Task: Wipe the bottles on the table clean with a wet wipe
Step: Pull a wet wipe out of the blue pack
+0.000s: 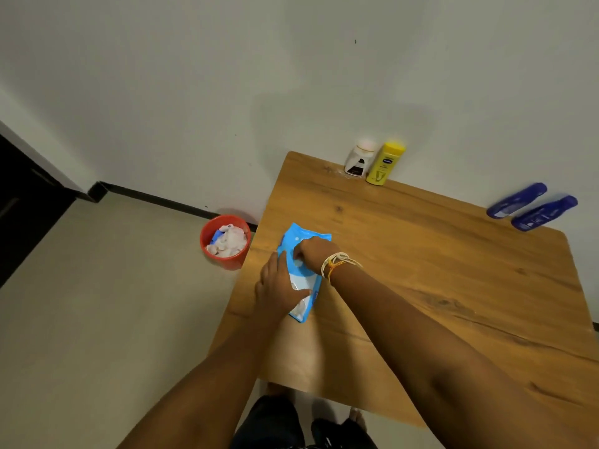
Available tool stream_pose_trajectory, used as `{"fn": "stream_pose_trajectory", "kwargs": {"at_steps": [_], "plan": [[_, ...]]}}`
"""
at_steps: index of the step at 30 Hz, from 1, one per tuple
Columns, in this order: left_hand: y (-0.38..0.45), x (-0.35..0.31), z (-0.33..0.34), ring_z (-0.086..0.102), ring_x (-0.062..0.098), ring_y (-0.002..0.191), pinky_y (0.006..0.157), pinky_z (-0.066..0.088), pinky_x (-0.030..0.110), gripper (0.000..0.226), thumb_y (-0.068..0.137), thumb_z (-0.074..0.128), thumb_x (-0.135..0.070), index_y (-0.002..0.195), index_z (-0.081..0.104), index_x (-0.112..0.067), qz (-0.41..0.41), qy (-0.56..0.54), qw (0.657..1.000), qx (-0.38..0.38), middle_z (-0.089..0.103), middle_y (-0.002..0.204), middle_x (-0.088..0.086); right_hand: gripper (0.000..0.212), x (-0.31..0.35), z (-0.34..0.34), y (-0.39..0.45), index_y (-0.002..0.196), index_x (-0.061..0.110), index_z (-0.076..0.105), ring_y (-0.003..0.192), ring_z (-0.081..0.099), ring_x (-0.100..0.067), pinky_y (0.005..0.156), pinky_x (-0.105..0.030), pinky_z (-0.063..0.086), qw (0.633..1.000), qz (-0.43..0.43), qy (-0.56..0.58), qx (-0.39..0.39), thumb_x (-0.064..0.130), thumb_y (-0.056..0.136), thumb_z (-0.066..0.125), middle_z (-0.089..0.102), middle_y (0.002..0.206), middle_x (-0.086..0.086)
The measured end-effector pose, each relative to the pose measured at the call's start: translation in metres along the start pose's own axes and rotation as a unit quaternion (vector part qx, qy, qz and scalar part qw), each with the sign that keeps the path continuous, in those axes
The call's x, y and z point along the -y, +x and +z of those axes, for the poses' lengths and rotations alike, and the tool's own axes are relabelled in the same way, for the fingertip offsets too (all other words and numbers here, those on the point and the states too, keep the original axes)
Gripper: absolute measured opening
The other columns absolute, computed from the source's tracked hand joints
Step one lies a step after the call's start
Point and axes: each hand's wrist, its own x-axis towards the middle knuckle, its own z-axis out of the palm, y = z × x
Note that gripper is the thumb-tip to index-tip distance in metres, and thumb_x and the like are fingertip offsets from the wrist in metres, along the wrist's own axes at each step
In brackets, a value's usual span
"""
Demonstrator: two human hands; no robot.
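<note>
A blue pack of wet wipes (pixel 293 236) lies near the left edge of the wooden table (pixel 421 270). My left hand (pixel 278 285) presses flat on the pack's near half. My right hand (pixel 312 254), with threads at the wrist, pinches at the opening in the pack's middle; what its fingertips hold is hidden. At the table's far edge stand a white bottle with a dark label (pixel 358 160) and a yellow bottle (pixel 384 163), side by side against the wall. Two dark blue bottles (pixel 517 200) (pixel 544 212) lie at the far right.
A red bin (pixel 223 243) with crumpled used wipes stands on the floor, just left of the table by the wall. A dark doorway or piece of furniture is at the far left. My legs show below the table's near edge.
</note>
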Motion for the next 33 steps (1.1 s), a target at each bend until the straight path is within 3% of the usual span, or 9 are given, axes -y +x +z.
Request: {"fn": "stream_pose_trajectory", "kwargs": {"at_steps": [5, 13, 16, 19, 22, 24, 27, 30, 33], "plan": [[0.002, 0.009, 0.006, 0.02, 0.02, 0.144, 0.11, 0.028, 0.043, 0.115, 0.065, 0.074, -0.063, 0.151, 0.009, -0.023, 0.005, 0.027, 1.0, -0.003, 0.012, 0.16, 0.0, 0.026, 0.009, 0.001, 0.022, 0.11, 0.01, 0.065, 0.103, 0.06, -0.031, 0.083, -0.035, 0.05, 0.997, 0.01, -0.062, 0.035, 0.02, 0.09, 0.053, 0.064, 0.114, -0.013], [0.0, 0.015, 0.008, 0.017, 0.019, 0.145, 0.113, 0.025, 0.042, 0.114, 0.068, 0.067, -0.068, 0.152, 0.006, -0.021, 0.012, 0.049, 0.999, 0.007, 0.009, 0.161, -0.001, 0.032, 0.015, 0.009, 0.031, 0.118, 0.004, 0.059, 0.107, 0.059, -0.035, 0.084, -0.037, 0.048, 0.992, -0.02, -0.107, 0.069, 0.019, 0.091, 0.055, 0.061, 0.118, -0.018], [-0.003, 0.013, 0.005, 0.015, 0.019, 0.146, 0.112, 0.023, 0.041, 0.112, 0.069, 0.065, -0.069, 0.152, 0.006, -0.023, 0.006, 0.056, 0.998, 0.006, 0.006, 0.161, -0.003, 0.027, 0.011, 0.01, 0.032, 0.112, 0.0, 0.06, 0.107, 0.058, -0.034, 0.086, -0.036, 0.046, 0.997, -0.002, -0.042, 0.059, 0.015, 0.09, 0.053, 0.062, 0.115, -0.02], [-0.002, 0.014, 0.006, 0.015, 0.019, 0.146, 0.111, 0.024, 0.041, 0.112, 0.068, 0.065, -0.07, 0.151, 0.006, -0.024, 0.01, 0.058, 0.998, 0.008, 0.005, 0.161, -0.003, 0.022, 0.002, 0.009, 0.031, 0.1, -0.006, 0.063, 0.103, 0.058, -0.034, 0.085, -0.035, 0.045, 0.987, 0.073, 0.144, -0.02, 0.007, 0.089, 0.048, 0.064, 0.109, -0.022], [-0.004, 0.012, 0.002, 0.016, 0.02, 0.145, 0.111, 0.025, 0.041, 0.112, 0.068, 0.065, -0.07, 0.151, 0.006, -0.023, 0.013, 0.067, 0.998, 0.011, 0.005, 0.161, -0.002, 0.02, -0.007, 0.003, 0.025, 0.085, -0.005, 0.066, 0.086, 0.061, -0.024, 0.075, -0.03, 0.047, 0.913, 0.135, 0.37, -0.102, 0.002, 0.089, 0.047, 0.068, 0.089, -0.016], [-0.005, 0.007, -0.003, 0.019, 0.021, 0.144, 0.111, 0.024, 0.044, 0.108, 0.07, 0.065, -0.069, 0.15, 0.011, -0.022, 0.006, 0.054, 0.998, 0.008, 0.01, 0.16, -0.001, 0.028, -0.01, -0.002, 0.018, 0.064, 0.004, 0.057, 0.064, 0.052, -0.014, 0.059, -0.022, 0.044, 0.856, 0.141, 0.483, -0.114, 0.003, 0.092, 0.052, 0.056, 0.065, -0.008], [-0.001, -0.003, -0.014, 0.029, 0.021, 0.139, 0.111, 0.026, 0.049, 0.087, 0.075, 0.058, -0.069, 0.144, 0.027, -0.025, -0.008, 0.003, 1.0, -0.026, 0.029, 0.153, 0.0, 0.03, -0.013, -0.008, 0.002, 0.064, 0.012, 0.053, 0.054, 0.049, -0.007, 0.042, -0.008, 0.039, 0.779, 0.144, 0.599, -0.118, 0.006, 0.093, 0.054, 0.049, 0.063, -0.003], [0.004, -0.021, -0.03, 0.039, 0.019, 0.132, 0.108, 0.027, 0.045, 0.063, 0.084, 0.057, -0.058, 0.137, 0.038, -0.029, 0.012, -0.062, 0.998, -0.031, 0.043, 0.143, -0.003, 0.021, -0.017, -0.012, -0.009, 0.073, 0.013, 0.059, 0.063, 0.05, -0.01, 0.043, -0.006, 0.041, 0.724, 0.135, 0.662, -0.138, 0.004, 0.092, 0.055, 0.056, 0.065, -0.002], [0.002, -0.041, -0.046, 0.058, 0.018, 0.109, 0.09, 0.039, 0.031, 0.039, 0.089, 0.059, -0.042, 0.124, 0.056, -0.023, 0.03, -0.131, 0.99, -0.044, 0.061, 0.122, -0.002, 0.018, -0.02, -0.018, -0.014, 0.074, 0.01, 0.063, 0.061, 0.05, -0.013, 0.056, -0.018, 0.048, 0.659, 0.128, 0.725, -0.153, 0.006, 0.09, 0.058, 0.061, 0.054, 0.003]]}}
